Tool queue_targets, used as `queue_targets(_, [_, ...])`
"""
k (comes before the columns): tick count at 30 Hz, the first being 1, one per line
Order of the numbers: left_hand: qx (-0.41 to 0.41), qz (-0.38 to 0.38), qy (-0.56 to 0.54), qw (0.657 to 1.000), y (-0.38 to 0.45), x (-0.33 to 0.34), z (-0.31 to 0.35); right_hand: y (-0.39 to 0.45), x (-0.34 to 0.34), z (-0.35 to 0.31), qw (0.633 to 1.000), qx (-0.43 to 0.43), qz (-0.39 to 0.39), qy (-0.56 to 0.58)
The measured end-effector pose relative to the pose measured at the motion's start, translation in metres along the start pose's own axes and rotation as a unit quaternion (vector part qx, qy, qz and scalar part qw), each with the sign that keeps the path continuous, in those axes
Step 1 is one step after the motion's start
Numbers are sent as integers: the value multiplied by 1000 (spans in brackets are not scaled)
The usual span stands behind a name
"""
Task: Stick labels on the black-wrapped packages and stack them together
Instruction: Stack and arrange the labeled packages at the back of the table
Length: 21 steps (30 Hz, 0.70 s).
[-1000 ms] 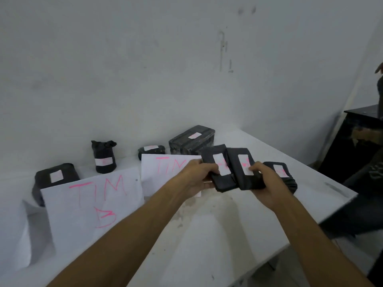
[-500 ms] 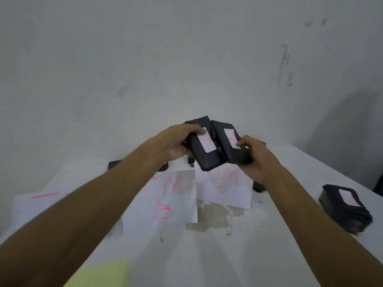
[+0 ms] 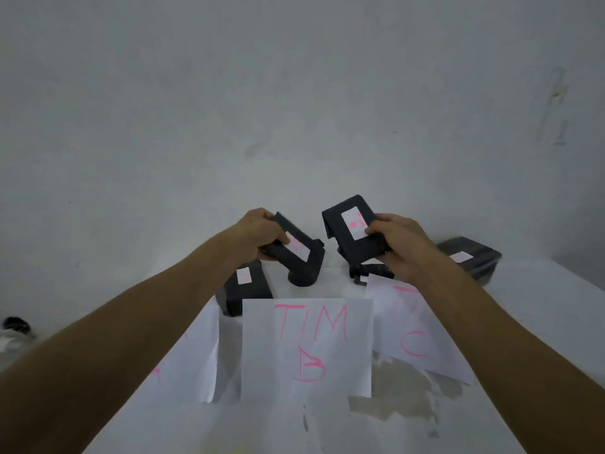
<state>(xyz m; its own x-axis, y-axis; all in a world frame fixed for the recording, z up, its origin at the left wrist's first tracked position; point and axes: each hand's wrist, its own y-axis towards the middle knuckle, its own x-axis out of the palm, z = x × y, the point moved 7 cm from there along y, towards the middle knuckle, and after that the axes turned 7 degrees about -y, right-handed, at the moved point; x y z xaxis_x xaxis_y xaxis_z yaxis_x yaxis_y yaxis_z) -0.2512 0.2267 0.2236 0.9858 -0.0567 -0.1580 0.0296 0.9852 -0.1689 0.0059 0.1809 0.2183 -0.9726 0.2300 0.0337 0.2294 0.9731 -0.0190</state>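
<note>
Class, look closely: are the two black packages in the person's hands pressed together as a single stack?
No. The left hand holds one package and the right hand another package, with a clear gap between them.

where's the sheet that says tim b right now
In the head view the TIM B sheet stands at the centre of the white table, between the forearms, just right of a labelled black package and left of the TIM C sheet.

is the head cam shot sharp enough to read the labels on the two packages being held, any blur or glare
Head view: dim, flat light, no glare; soft all over. Pink marks on the left-hand package and right-hand package smear unreadably; the box at right is streaked; the sheet reads "TIM B".
</note>
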Motion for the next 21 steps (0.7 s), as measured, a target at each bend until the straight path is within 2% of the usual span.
queue_targets(6, [-66, -36, 95, 993, 55, 23, -42, 51, 17, 11, 993, 19, -23, -115])
queue_targets(13, [-149, -120, 121, 974, 94, 57, -80, 104, 32, 15, 953, -27, -23, -300])
queue_targets(18, [-139, -118, 225, 957, 125, 61, -97, 125, 47, 21, 930, -43, -56, -360])
queue_targets(21, [-93, -118, 374, 915, 136, 60, -97, 131, 52, 23, 917, -49, -72, -390])
